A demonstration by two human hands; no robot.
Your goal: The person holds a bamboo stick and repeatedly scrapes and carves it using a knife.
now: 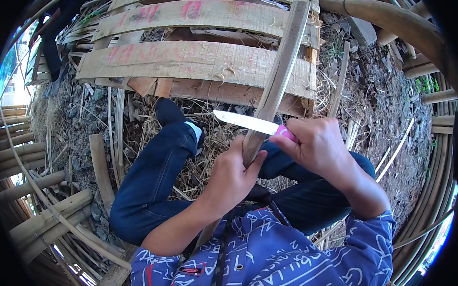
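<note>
Two hands grip tightly over bent, jeans-clad legs (149,185): the left hand (233,173), thumb opposing fingers, clasps a wooden strip (283,64) slanting up over a slatted pallet (181,63); the right hand (319,145), forearm angled inward, clenches a pink-handled knife (247,122), blade across the strip.

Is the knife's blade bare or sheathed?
Bare: the blade shows from its tip to the pink handle, crossing the stick; the right hand grips the handle.
</note>
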